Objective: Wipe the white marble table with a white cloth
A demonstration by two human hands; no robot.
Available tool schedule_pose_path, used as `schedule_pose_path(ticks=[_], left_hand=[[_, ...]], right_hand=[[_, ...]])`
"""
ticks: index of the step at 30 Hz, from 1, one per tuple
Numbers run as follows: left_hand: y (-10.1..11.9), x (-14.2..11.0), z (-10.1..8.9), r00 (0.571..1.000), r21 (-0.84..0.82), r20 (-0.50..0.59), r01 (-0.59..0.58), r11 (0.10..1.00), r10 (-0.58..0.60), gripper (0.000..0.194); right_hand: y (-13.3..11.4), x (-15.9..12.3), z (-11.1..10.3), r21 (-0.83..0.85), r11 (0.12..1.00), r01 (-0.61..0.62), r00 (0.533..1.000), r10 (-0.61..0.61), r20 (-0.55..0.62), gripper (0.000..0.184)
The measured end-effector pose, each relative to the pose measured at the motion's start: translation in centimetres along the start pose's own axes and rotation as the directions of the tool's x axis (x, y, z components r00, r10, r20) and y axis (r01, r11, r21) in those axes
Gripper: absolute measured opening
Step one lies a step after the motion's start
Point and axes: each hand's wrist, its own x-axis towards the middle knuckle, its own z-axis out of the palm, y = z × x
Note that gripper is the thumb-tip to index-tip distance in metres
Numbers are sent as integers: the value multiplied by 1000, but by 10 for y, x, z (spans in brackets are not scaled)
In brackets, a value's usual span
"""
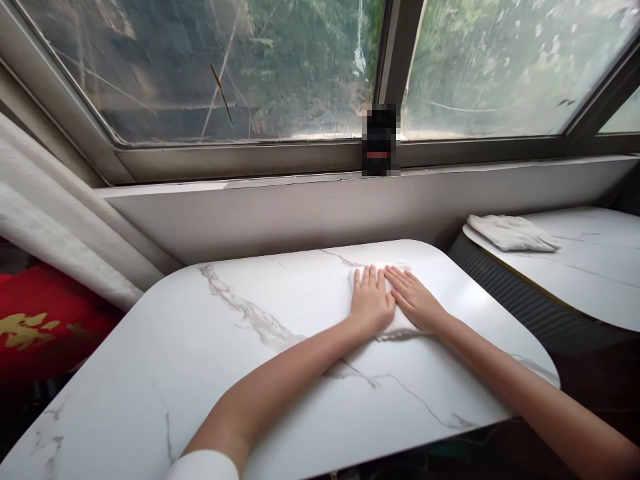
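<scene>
A folded white cloth (400, 328) lies on a white marble-patterned tabletop (280, 287), right of its middle. Both hands press flat on top of it, side by side. My left hand (371, 300) has its fingers stretched toward the window, and its thumb side meets the other hand. My right hand (413, 297) slants inward with its fingers extended. Most of the cloth is hidden under the palms; its near edge and far left corner show.
A second marbled table (600, 260) stands at the right with another folded white cloth (513, 233). Behind runs a ledge (280, 207) below a window, where a blurred black object (381, 140) stands. A pale curtain (60, 193) and red fabric (45, 320) flank the left.
</scene>
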Motion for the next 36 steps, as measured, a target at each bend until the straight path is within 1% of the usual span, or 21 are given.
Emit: schedule_pose_path(ticks=[2,4,7,9,12,15,17,21,25,29,32,36], left_hand=[[24,-22,-2,999,-30,15,-34,999,34,59],[45,-40,-4,994,-67,28,-107,992,109,60],[67,-53,-6,973,-125,53,-219,968,226,60],[77,-54,-5,963,-145,65,-252,957,263,60],[86,-46,-1,959,-142,65,-266,954,277,61],[90,-27,9,964,-129,39,-257,958,264,61],[92,-8,16,972,-123,26,-228,966,233,60],[89,41,30,991,-116,-1,-136,984,137,59],[79,92,39,998,-113,-12,-64,991,64,59],[63,133,45,1000,-98,14,-24,995,25,58],[54,153,49,1000,-65,10,-5,998,5,56],[52,163,52,1000,-30,-13,19,999,-19,56]], right_hand=[[-3,-36,-9,9,1000,4,1000,-4,10,52],[-5,-71,-17,6,1000,-11,1000,10,11,52],[-5,-112,-25,-4,997,-74,997,74,-25,54],[-2,-128,-28,-9,991,-131,990,131,-53,55],[7,-131,-28,-26,979,-203,978,202,-49,55],[24,-115,-25,-53,960,-274,962,272,-34,57],[39,-97,-24,-54,950,-308,950,305,-57,57],[79,-53,-22,-16,959,-283,954,280,-106,55],[116,-6,-20,-9,961,-277,958,275,-78,55],[137,36,-15,12,959,-283,955,283,-90,54],[147,57,-11,42,958,-285,951,288,-114,54],[156,64,-9,58,957,-283,951,288,-111,54]])
